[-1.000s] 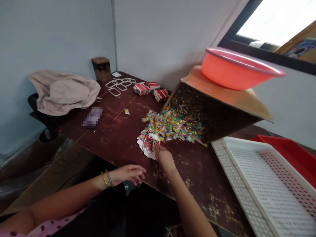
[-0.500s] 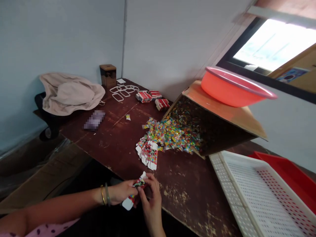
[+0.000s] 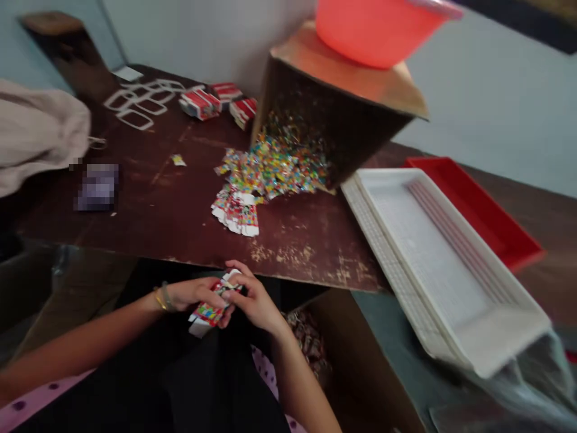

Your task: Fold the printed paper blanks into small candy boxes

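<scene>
Both hands meet below the near edge of the dark wooden table. My left hand and my right hand are closed on one small printed card packet, red and white with colourful print. A fanned stack of the same flat packets lies on the table just beyond my hands. Behind it, several small colourful sweets in clear wrappers spill out of a tipped cardboard box.
An orange plastic basin sits on the tipped box. A white perforated tray overhangs the table at right, a red tray behind it. Folded red boxes, white card frames, beige cloth lie at the back left. An open carton stands below.
My right hand took a packet from the stack and brought it back to my left hand. Both now hold it below the table edge. My view has tilted down and to the right.
</scene>
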The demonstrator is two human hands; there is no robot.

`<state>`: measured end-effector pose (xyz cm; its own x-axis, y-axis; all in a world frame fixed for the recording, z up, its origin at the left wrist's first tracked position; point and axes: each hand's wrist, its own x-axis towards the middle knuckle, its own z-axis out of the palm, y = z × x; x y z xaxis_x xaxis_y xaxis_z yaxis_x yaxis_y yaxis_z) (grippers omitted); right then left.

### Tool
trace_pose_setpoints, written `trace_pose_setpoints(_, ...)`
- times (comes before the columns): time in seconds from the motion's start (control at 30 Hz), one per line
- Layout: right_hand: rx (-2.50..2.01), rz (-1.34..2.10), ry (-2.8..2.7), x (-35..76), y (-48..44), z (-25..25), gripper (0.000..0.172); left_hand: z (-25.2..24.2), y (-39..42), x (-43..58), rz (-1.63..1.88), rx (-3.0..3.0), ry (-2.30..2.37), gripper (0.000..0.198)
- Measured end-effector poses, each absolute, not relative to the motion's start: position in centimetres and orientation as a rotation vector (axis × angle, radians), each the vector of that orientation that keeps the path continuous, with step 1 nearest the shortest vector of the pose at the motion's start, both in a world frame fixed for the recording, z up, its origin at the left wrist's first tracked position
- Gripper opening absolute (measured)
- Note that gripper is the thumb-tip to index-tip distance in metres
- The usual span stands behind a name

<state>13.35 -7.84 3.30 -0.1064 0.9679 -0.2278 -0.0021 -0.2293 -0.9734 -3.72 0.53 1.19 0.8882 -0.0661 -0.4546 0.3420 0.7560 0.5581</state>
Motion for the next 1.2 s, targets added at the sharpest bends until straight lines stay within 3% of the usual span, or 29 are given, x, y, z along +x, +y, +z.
trace_pose_setpoints(0.27,-1.557,1.192,-1.037,13.6,-10.4,3.7,0.009,0.3,-1.2,-1.6,-0.058,1.156,0.871,0.033)
trace_pose_setpoints(0.4,-1.632,1.183,-0.843,14.6,-12.0,3.4,0.033,1.0,-3.3,-0.4,0.186,1.22,0.898,0.038)
trace_pose_setpoints(0.5,-1.468,1.335,-0.54,15.1,-13.5,2.9,0.028,1.4,-4.5,-0.4,0.31,1.218,0.834,0.049)
trace_pose_setpoints(0.77,-1.055,1.928,0.026,15.1,-14.9,1.1,0.034,1.6,-5.2,-2.3,0.048,1.37,0.634,0.019)
trace_pose_setpoints(0.93,-1.306,1.852,-0.405,14.2,-13.3,1.3,0.023,1.8,-5.2,-2.7,0.135,1.075,0.852,0.02)
trace_pose_setpoints(1.07,-1.458,1.544,-0.892,13.2,-12.6,2.9,0.028,1.7,-5.2,-2.2,0.05,0.457,0.88,0.056)
trace_pose_setpoints(1.2,-1.523,1.607,-0.818,12.6,-12.2,3.1,0.03,1.4,-5.1,-2.6,-0.01,0.371,0.803,0.039)
